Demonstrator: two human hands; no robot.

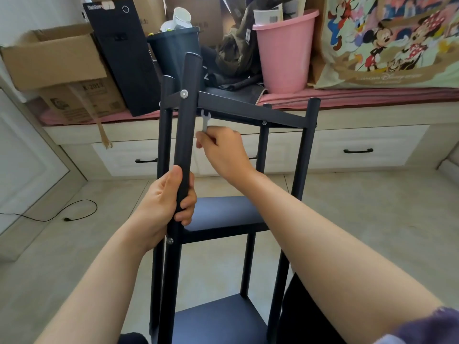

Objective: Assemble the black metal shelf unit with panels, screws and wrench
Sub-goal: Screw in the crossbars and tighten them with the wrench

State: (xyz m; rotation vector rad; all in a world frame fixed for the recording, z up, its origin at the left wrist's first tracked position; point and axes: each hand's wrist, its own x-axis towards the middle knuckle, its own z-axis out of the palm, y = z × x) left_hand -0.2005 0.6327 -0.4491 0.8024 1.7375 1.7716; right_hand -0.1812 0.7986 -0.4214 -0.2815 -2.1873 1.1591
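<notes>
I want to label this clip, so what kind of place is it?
Probably a room in a home, used partly for storage: a bench with drawers, cardboard boxes and a pink bin piled on it, and a cartoon-print bag.

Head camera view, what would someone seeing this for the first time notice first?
First, the black shelf frame standing in the middle, with the left hand gripping its nearest post. Just right of that post, the right hand pinches a small silver wrench, its open end up under the top panel. Behind, a pink bucket stands out on the window bench.
</notes>
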